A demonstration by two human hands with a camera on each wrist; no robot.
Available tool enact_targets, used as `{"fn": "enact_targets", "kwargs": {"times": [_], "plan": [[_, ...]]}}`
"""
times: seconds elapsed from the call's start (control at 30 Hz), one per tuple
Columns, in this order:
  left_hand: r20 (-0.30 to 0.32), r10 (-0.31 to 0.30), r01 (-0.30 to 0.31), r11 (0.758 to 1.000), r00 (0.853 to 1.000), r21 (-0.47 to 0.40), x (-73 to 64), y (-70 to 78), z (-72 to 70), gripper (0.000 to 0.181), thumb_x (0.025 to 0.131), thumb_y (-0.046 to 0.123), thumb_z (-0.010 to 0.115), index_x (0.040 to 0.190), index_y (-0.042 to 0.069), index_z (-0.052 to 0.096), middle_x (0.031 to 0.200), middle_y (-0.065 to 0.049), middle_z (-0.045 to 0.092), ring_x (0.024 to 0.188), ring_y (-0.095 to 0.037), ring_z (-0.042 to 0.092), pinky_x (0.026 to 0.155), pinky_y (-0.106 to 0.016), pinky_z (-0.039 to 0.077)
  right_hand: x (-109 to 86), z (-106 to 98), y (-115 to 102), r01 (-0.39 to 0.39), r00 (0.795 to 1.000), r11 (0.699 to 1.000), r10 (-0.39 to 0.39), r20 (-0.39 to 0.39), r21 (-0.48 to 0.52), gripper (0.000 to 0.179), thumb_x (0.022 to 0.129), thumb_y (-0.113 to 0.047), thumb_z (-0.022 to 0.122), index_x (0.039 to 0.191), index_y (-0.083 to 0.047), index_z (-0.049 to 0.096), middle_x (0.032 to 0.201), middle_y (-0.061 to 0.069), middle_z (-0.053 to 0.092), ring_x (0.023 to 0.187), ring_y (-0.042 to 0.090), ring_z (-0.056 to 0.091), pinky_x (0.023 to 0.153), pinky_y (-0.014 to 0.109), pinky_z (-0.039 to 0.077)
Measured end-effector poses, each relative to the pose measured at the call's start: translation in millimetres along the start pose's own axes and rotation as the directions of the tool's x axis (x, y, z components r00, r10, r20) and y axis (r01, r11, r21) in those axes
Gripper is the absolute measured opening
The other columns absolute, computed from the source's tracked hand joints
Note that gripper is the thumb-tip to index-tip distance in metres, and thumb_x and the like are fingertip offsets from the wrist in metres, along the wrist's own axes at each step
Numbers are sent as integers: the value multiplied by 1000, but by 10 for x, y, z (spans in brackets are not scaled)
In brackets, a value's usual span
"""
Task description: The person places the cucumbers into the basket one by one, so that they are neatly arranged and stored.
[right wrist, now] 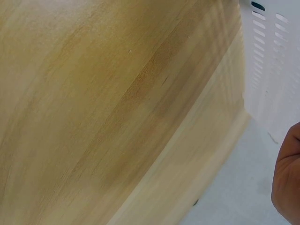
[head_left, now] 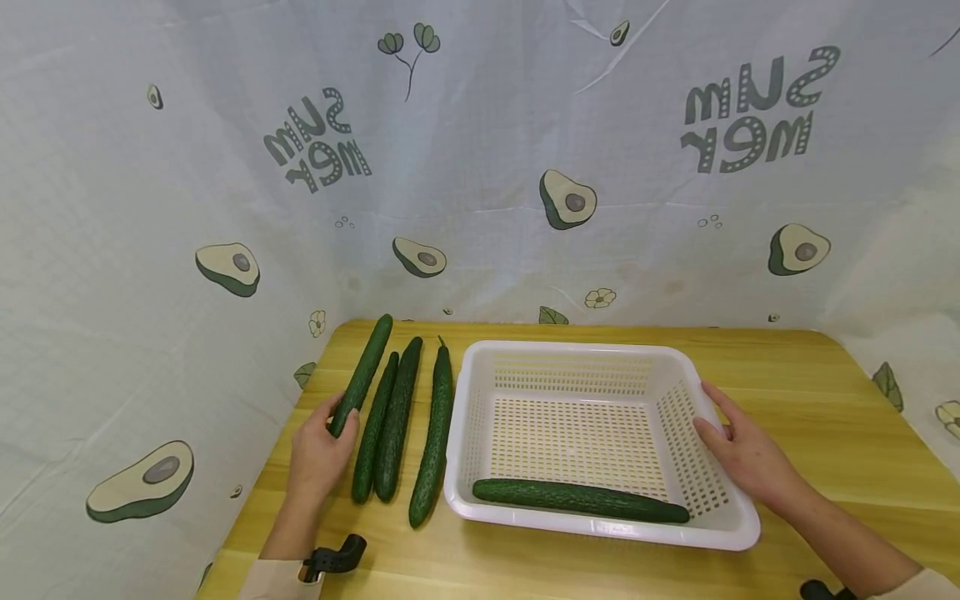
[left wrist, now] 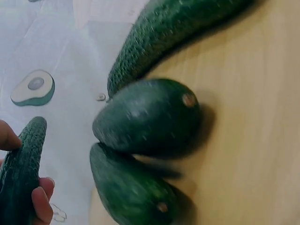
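Note:
My left hand [head_left: 321, 450] grips a dark green cucumber [head_left: 366, 367] near its closer end, its far end pointing toward the back of the table. In the left wrist view, the fingers [left wrist: 43, 201] wrap around that bumpy cucumber [left wrist: 23, 164]. Just right of it lie three more cucumbers: a shorter one [head_left: 375, 433], a thicker one [head_left: 398, 425] close against it, and a long one [head_left: 433, 433] with a thin stem. My right hand [head_left: 750, 454] holds the right rim of a white plastic basket [head_left: 600, 531], thumb over the edge. Inside the basket, one cucumber [head_left: 581, 498] lies along the front wall.
The wooden table [head_left: 817, 400] extends right of the basket. A pale curtain [head_left: 480, 150] with avocado prints hangs behind the table and along its left and right sides. Black wrist mounts [head_left: 337, 557] are strapped at both wrists.

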State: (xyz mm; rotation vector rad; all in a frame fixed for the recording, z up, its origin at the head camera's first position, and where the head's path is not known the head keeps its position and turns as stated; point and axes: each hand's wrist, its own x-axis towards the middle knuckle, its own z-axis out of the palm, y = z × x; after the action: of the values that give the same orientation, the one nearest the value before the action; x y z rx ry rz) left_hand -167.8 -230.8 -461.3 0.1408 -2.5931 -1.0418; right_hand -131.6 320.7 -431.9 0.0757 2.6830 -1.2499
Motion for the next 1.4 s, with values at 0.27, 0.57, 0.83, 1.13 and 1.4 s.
{"fn": "enact_targets", "kwargs": {"times": [0.27,0.57,0.83,1.13,1.4], "plan": [[38,101,-99,994,994,-48,-26,209,75,44,99,21,65,141,6,61,132,-25,67,51,-23,57,47,-31,44,7,-2,22,-8,1000,1000,8,2,2,76,112,-34,40,164,-9,-8,116,38,64,78,26,76,58,38,62],[22,265,-261,957,964,-127,-56,406,214,41,94,17,74,132,5,67,124,-22,72,101,-36,73,80,-51,61,-1,3,6,-5,1000,1000,5,1,10,76,112,-34,41,164,-9,-8,116,37,64,79,26,75,58,39,62],[48,401,-387,904,915,-179,-86,616,272,41,88,12,80,127,4,70,122,-19,73,100,-31,75,79,-45,63,3,-4,-10,-20,1000,1000,20,5,9,76,112,-36,40,164,-10,-9,116,37,63,79,26,75,58,39,62],[172,491,-463,868,854,-179,-135,916,305,39,84,16,85,121,8,74,116,-9,76,104,-25,73,81,-37,62,-4,0,-18,-17,1000,1000,17,6,17,76,112,-35,40,165,-10,-8,116,38,63,79,27,75,59,40,62],[330,525,-478,851,784,-218,-143,1215,368,39,85,24,85,121,10,75,118,-7,76,101,-21,74,78,-26,61,-11,6,0,-16,1000,1000,16,3,22,76,112,-36,39,165,-11,-8,122,42,60,81,28,76,60,41,62]]}}
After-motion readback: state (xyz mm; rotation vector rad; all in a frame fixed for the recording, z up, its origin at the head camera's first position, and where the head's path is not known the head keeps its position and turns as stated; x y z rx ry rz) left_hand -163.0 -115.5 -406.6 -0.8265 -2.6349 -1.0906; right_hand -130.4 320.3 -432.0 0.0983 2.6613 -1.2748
